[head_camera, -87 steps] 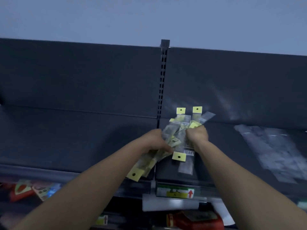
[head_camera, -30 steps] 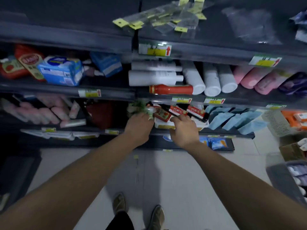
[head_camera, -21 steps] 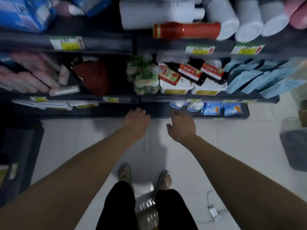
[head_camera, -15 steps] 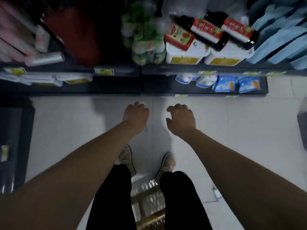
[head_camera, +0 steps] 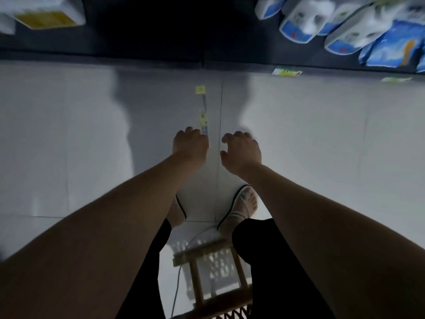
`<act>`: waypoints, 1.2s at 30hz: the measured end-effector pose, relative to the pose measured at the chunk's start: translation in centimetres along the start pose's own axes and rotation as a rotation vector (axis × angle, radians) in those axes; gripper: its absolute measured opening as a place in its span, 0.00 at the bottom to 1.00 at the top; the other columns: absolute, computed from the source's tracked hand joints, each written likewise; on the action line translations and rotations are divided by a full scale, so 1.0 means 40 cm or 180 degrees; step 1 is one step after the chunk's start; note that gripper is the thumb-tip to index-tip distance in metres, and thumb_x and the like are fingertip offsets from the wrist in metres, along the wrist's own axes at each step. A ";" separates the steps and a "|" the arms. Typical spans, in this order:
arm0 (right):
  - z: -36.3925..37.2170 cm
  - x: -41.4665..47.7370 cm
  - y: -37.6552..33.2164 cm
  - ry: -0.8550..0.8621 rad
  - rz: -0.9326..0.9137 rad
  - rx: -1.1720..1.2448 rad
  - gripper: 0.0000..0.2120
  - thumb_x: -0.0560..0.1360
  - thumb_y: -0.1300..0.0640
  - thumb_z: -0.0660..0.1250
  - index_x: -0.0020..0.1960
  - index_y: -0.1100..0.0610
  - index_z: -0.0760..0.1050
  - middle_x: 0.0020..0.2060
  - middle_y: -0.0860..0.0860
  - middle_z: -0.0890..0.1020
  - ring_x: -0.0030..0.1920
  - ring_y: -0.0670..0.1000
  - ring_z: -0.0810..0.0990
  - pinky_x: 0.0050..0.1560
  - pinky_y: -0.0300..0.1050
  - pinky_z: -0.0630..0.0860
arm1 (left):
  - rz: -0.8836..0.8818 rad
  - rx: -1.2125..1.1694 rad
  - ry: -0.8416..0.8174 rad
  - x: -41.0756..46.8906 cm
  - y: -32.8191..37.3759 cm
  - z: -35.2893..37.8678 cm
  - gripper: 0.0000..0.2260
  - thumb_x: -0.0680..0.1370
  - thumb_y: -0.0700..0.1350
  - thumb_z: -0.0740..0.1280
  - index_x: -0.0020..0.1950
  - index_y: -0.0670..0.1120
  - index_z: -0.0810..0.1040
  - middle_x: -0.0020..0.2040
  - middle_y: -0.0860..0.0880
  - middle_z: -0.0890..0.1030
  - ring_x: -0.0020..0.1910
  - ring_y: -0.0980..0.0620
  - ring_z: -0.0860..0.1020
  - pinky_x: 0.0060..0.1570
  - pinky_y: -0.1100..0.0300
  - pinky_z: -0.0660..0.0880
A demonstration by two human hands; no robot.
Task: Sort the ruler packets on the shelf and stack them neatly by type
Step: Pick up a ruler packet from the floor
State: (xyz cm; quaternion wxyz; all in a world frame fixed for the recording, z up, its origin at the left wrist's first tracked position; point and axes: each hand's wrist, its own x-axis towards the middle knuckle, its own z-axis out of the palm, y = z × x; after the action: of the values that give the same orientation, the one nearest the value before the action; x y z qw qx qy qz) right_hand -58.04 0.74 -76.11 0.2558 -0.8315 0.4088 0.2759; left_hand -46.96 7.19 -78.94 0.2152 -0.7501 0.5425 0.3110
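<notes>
pale tiled floor (head_camera: 322, 146), dark bottom shelf (head_camera: 161, 31), ruler packet (head_camera: 203, 111)

We see one ruler packet (head_camera: 203, 111), narrow and clear with a yellow header tab, lying flat on the floor (head_camera: 299, 134), upright at frame centre.

- Setting: a retail shop aisle, seen from above.
- Dark shelving unit (head_camera: 161, 51): its lowest tier runs along the top of the view.
- Blue-and-white packets (head_camera: 377, 47): several alike lie side by side on that tier.
- Price tags (head_camera: 286, 72): fixed to the shelf edge below the packets.
- White tubs (head_camera: 46, 17): yellow-labelled, upper left.
- Pale tiled floor (head_camera: 322, 146): fronts the shelving.
</notes>
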 end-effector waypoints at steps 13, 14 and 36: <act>0.268 0.271 0.051 -0.0518 0.0341 0.0400 0.17 0.78 0.54 0.63 0.66 0.54 0.73 0.60 0.53 0.78 0.64 0.55 0.72 0.61 0.49 0.71 | -0.0782 -0.0873 -0.0198 0.275 0.028 0.319 0.10 0.77 0.40 0.60 0.56 0.42 0.78 0.53 0.45 0.79 0.55 0.45 0.76 0.51 0.54 0.74; 0.285 0.288 0.059 -0.0558 0.0370 0.0463 0.17 0.78 0.54 0.63 0.66 0.54 0.73 0.60 0.53 0.78 0.64 0.55 0.72 0.62 0.49 0.71 | -0.0906 -0.1000 -0.0186 0.296 0.032 0.339 0.10 0.78 0.40 0.59 0.54 0.42 0.78 0.51 0.45 0.80 0.53 0.45 0.77 0.50 0.54 0.75; 0.360 0.432 0.117 -0.0636 0.0672 0.1155 0.17 0.78 0.55 0.62 0.66 0.55 0.72 0.62 0.55 0.77 0.64 0.57 0.74 0.60 0.47 0.72 | -0.1276 -0.2832 0.0129 0.430 0.020 0.492 0.08 0.77 0.47 0.67 0.49 0.43 0.79 0.48 0.43 0.82 0.49 0.44 0.80 0.47 0.54 0.75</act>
State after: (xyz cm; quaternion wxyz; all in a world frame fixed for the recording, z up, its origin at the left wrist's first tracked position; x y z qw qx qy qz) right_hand -56.60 -1.71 -98.93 0.4101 -0.6930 0.5091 0.3041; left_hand -48.55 8.23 -105.02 -0.0813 -0.8649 0.2059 0.4505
